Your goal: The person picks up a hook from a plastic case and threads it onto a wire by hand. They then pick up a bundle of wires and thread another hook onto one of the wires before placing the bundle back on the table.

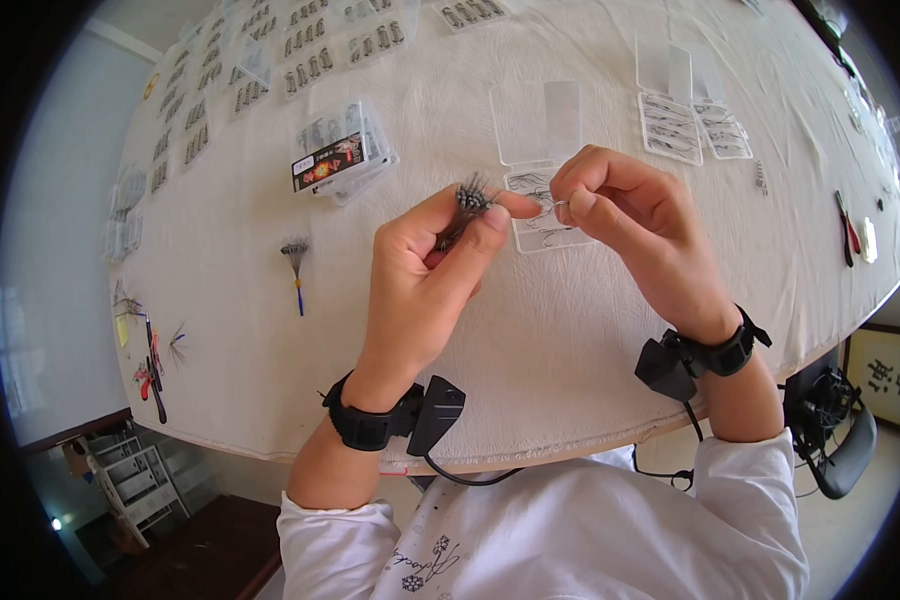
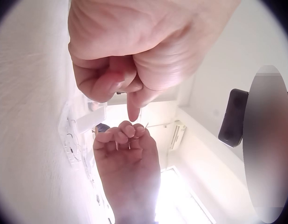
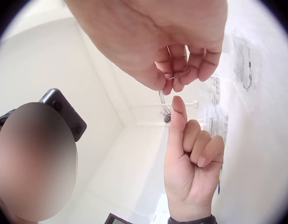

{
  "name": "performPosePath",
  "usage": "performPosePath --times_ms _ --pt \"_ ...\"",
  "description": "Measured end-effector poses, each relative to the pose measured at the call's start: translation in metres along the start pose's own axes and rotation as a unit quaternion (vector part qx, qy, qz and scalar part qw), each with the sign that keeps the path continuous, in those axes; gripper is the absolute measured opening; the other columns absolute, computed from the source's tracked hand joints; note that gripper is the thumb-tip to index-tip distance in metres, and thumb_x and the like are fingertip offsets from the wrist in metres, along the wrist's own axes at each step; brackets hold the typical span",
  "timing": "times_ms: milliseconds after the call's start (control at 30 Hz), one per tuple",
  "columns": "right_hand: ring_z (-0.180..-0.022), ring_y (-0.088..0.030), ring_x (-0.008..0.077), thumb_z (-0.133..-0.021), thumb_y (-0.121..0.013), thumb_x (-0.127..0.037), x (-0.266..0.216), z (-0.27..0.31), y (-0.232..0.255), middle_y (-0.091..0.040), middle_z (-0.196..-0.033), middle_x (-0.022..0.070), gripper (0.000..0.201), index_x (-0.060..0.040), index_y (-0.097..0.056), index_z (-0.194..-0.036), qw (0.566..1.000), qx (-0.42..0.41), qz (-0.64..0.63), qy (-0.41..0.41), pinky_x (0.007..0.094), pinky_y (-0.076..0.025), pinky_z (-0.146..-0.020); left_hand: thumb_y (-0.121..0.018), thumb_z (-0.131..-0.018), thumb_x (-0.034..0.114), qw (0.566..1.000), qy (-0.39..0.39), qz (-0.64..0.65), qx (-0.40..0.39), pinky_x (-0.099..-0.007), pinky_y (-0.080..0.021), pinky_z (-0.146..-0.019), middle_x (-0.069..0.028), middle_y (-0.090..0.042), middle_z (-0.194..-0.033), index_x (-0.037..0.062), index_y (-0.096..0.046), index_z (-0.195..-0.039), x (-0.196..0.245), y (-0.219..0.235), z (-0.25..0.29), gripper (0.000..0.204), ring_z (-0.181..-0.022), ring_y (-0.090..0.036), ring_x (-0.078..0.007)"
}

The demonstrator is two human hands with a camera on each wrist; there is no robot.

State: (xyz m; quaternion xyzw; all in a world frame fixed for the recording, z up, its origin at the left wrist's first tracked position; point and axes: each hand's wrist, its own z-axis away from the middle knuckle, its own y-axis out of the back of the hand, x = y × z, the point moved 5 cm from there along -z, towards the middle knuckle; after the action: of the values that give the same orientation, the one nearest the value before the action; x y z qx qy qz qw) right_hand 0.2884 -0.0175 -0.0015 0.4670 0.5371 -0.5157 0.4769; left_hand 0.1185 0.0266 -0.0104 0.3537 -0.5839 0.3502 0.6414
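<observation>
My left hand (image 1: 415, 285) grips a bundle of thin wires (image 1: 470, 198) with dark bead-like tips, which stick up between thumb and curled fingers. Its index finger stretches toward my right hand (image 1: 655, 225). Between thumb and fingertips, the right hand pinches a small metal fish hook (image 3: 182, 73), seen best in the right wrist view. The two hands' fingertips are close together above a clear plastic box (image 1: 542, 240) of hooks, its lid (image 1: 515, 120) raised at the back. The hands cover part of that box.
Stacked clear boxes (image 1: 370, 160) with a black label stand left of centre. A similar wire bundle (image 1: 296, 262) with a blue end lies on the cloth. Rows of hook packs (image 1: 310, 70) fill the back left; open hook boxes (image 1: 670, 130) lie back right. Pliers (image 1: 848, 230) are at right.
</observation>
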Motion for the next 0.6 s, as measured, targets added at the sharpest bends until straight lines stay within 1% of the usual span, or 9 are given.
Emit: performPosePath --times_ms 100,200,300,400,500,600 --pt "-0.087 -0.057 0.0075 -0.094 -0.06 -0.009 0.0029 0.0001 -0.0011 -0.062 -0.091 0.0006 0.009 0.0007 -0.062 -0.094 1.0 -0.009 0.014 0.006 0.0245 -0.047 -0.081 -0.066 -0.094 0.022 0.999 -0.018 -0.031 0.01 -0.0177 -0.026 -0.049 0.0105 -0.04 -0.062 0.0034 -0.07 -0.101 0.0018 0.0014 -0.0002 0.02 -0.053 -0.033 -0.0001" --pt "-0.085 -0.057 0.0083 -0.093 -0.063 -0.008 0.0039 -0.0007 -0.0045 -0.063 -0.088 0.0017 0.01 0.0019 -0.063 -0.093 0.997 -0.01 0.062 0.054 0.0257 -0.047 -0.08 -0.071 -0.09 0.02 0.998 -0.043 -0.055 -0.007 -0.0165 -0.024 -0.052 0.0118 -0.036 -0.064 0.0042 -0.069 -0.097 0.0096 -0.0003 0.0014 0.017 -0.056 -0.03 0.0006" --pt "-0.083 -0.058 0.0093 -0.091 -0.065 -0.008 0.0073 -0.0012 -0.0082 -0.064 -0.086 0.0031 0.011 0.0027 -0.064 -0.092 0.991 -0.018 0.107 0.075 0.027 -0.048 -0.08 -0.073 -0.089 0.019 0.994 -0.064 -0.09 0.017 -0.0161 -0.023 -0.054 0.012 -0.034 -0.065 0.0052 -0.067 -0.093 0.0041 -0.0001 0.0015 0.016 -0.059 -0.029 0.0009" --pt "-0.085 -0.059 0.0101 -0.092 -0.062 -0.008 0.0061 -0.0004 -0.0081 -0.065 -0.086 0.0043 0.011 0.003 -0.065 -0.092 0.99 -0.019 0.128 0.053 0.028 -0.048 -0.081 -0.073 -0.09 0.021 0.997 -0.037 -0.06 0.027 -0.0164 -0.024 -0.054 0.0118 -0.035 -0.065 0.0055 -0.066 -0.09 0.0041 -0.0012 0.0022 0.017 -0.059 -0.028 0.001" --pt "-0.087 -0.061 0.0114 -0.092 -0.06 -0.008 0.0091 -0.0007 -0.0088 -0.066 -0.088 0.0056 0.012 0.0033 -0.065 -0.093 0.998 -0.006 0.057 0.027 0.0286 -0.049 -0.082 -0.073 -0.09 0.021 0.999 -0.026 -0.025 0.032 -0.0165 -0.024 -0.054 0.0116 -0.036 -0.066 0.0054 -0.066 -0.089 0.0002 -0.0015 0.0017 0.018 -0.059 -0.029 0.0008" --pt "-0.089 -0.062 0.0126 -0.092 -0.058 -0.008 0.0057 -0.0009 -0.0092 -0.067 -0.088 0.0066 0.013 0.0037 -0.065 -0.092 0.999 0.011 0.047 0.016 0.0297 -0.049 -0.083 -0.073 -0.091 0.022 0.997 -0.032 -0.069 0.035 -0.0166 -0.024 -0.054 0.0113 -0.037 -0.066 0.0053 -0.066 -0.09 0.002 0.0001 0.0018 0.018 -0.059 -0.03 0.0008"
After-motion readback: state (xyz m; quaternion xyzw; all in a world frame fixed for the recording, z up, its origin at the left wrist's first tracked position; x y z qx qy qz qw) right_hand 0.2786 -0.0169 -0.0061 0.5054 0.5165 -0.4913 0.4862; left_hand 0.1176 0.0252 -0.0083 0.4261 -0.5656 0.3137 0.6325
